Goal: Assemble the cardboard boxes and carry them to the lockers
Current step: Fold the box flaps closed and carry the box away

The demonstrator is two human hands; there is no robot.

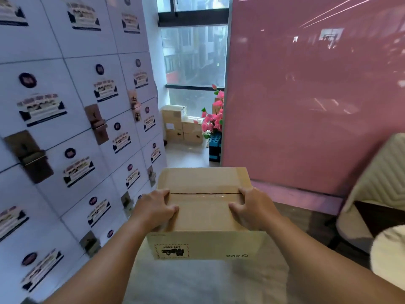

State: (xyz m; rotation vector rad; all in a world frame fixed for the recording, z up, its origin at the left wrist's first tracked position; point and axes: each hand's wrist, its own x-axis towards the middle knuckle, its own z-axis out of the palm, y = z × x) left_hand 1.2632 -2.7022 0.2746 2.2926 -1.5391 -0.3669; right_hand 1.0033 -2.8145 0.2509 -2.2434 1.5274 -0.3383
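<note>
Held out front, closed cardboard box [203, 213] is clamped between left hand [156, 210] and right hand [252, 208], each grip pinching a top edge; carrying step judged underway, lockers [72, 128] left of grip, placement to be chosen next.

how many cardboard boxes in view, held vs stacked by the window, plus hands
Cardboard box held: 1, gripped by the left hand and the right hand
Stacked boxes by the window: about 5, blurred
Hands: 2
Total: about 8
</note>
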